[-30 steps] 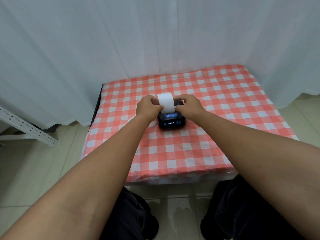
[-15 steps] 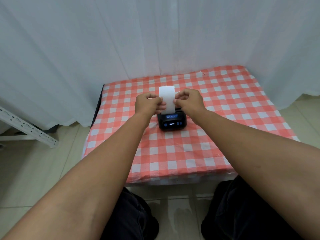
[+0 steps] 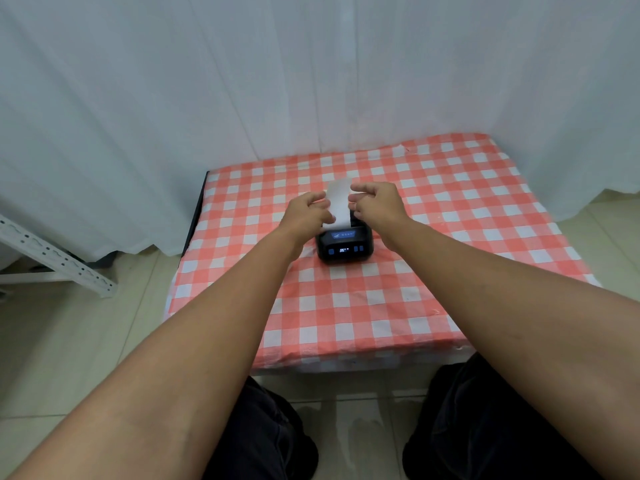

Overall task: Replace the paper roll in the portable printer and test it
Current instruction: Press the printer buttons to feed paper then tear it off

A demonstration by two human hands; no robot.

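A small black portable printer (image 3: 344, 244) with a lit blue display sits in the middle of the checked table (image 3: 381, 306). A white paper strip (image 3: 339, 201) rises from its top slot, tilted slightly left. My left hand (image 3: 306, 213) pinches the strip's left edge. My right hand (image 3: 375, 202) holds the strip's right edge with curled fingers. The strip's lower part and the printer's top are partly hidden behind my fingers.
A white curtain (image 3: 311, 81) hangs right behind the table. A perforated white metal bracket (image 3: 59, 258) stands on the tiled floor at the left. My knees in dark trousers (image 3: 263, 434) are below the table's front edge.
Both hands have lifted from the printer's top and pulled the paper strip up and straighter. The strip now leans a little to the left.
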